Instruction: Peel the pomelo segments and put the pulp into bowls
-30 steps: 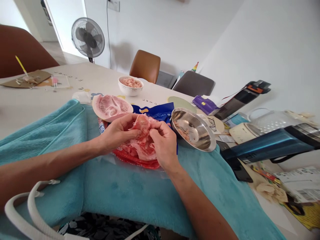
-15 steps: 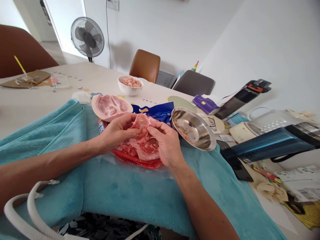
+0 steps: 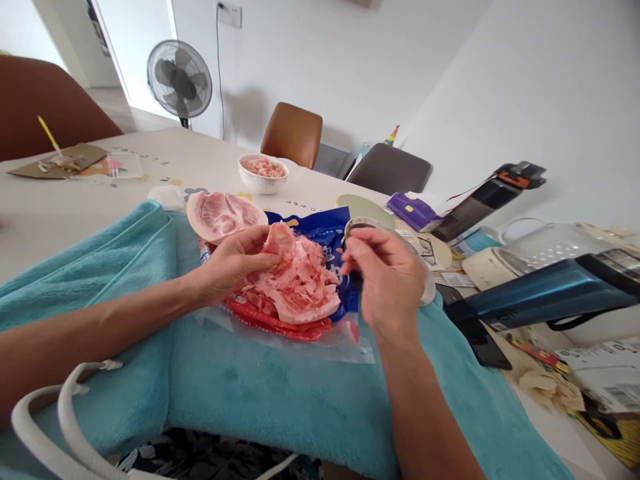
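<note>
My left hand (image 3: 240,260) is closed on a pink pomelo segment (image 3: 281,241), thumb on its near side. Below it, a heap of pomelo peelings (image 3: 300,287) lies on a red and blue plastic bag (image 3: 345,263). My right hand (image 3: 385,273) is lifted in front of the steel bowl (image 3: 429,287) and covers most of it. Its thumb and fingers are pinched together; what they hold, if anything, is too small to make out. A hollowed pomelo rind (image 3: 227,217) sits just beyond my left hand.
A teal towel (image 3: 280,393) lies under the bag. Farther back stands a white bowl (image 3: 263,175) of pomelo flesh. On the right are a blue bottle (image 3: 545,287), a dark phone (image 3: 480,337), a black bottle (image 3: 480,203) and a purple packet (image 3: 414,211).
My right hand has left the segment and moved right, to the steel bowl, uncovering the heap of peelings. My left hand keeps the segment in nearly the same place.
</note>
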### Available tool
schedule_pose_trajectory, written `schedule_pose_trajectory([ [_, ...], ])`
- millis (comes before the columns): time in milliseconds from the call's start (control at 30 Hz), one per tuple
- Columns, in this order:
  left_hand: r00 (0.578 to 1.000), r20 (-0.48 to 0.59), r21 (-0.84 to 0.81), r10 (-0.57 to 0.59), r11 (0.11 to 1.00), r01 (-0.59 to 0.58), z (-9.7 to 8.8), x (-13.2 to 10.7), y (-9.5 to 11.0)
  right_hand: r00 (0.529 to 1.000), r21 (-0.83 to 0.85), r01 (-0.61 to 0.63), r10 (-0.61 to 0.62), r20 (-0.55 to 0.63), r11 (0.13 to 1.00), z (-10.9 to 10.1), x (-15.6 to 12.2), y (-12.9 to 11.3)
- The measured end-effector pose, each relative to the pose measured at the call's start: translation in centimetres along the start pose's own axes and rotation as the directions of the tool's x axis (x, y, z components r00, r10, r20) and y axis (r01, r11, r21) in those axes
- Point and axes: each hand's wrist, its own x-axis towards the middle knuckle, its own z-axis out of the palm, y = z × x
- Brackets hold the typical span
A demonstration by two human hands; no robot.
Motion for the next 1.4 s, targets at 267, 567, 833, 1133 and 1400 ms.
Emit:
schedule_pose_trajectory([
  [267, 1.0, -0.004, -0.037, -0.003, 0.999, 0.003, -0.2, 0.1, -0.2, 0.941, -0.72, 0.183, -0.33, -0.068, 0.67, -4.5, 3.6, 2.5],
  [567, 1.0, -0.003, -0.047, -0.002, 0.999, 0.002, 0.2, 0.0, -0.1, 0.968, -0.451, 0.244, -0.243, 0.061, 0.859, -0.2, 0.1, 0.6],
  [833, 0.996, 0.084, 0.019, 0.031, 0.999, -0.033, 0.5, -0.4, 0.0, 0.931, -0.278, -0.001, 0.102, 0.35, 0.961, 3.5, -1.8, 1.2],
  [1133, 0.992, 0.106, -0.042, 0.071, 0.997, -0.067, 0.6, -0.4, 0.2, 0.935, -0.305, 0.102, 0.013, 0.354, 0.947, 3.3, -1.5, 1.3],
  [1400, 0.984, 0.178, -0.046, 0.024, 0.999, -0.016, 0.9, -0.7, 0.9, 0.962, -0.407, 0.151, -0.039, 0.269, 0.901, 4.1, -2.1, 1.0],
])
